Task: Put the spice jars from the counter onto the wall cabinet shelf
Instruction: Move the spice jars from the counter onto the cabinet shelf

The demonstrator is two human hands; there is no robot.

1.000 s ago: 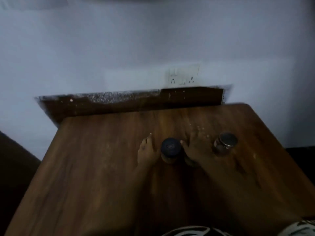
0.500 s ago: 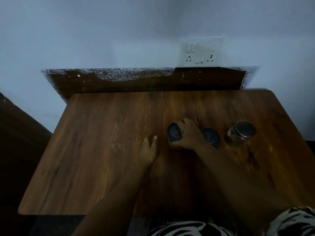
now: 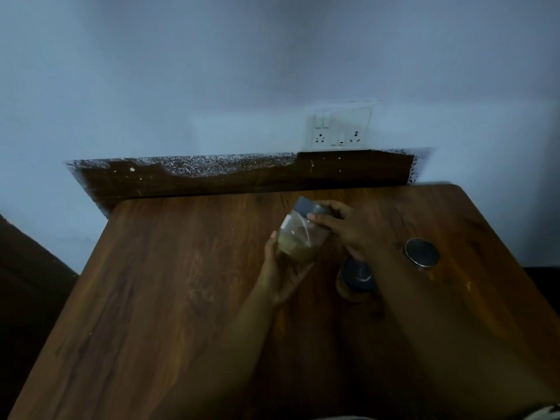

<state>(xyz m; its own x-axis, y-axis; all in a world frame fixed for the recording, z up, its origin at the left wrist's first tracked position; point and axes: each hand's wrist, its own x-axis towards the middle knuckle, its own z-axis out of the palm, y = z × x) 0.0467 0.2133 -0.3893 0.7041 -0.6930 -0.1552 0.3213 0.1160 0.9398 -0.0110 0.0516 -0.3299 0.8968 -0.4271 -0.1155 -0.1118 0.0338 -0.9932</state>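
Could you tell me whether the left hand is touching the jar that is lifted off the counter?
Touching. The head view shows the left hand cupped under the tilted jar, with no gap visible; the right hand grips its lid end.

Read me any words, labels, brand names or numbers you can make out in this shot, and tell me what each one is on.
None can be read.
Held jar: a pale label patch, too blurred to read.
Dark-lidded jar on the wooden counter: a light mark on the lid, not legible.
Metal-lidded jar: no text visible.
Wall socket plate: switches and sockets only, no lettering visible.
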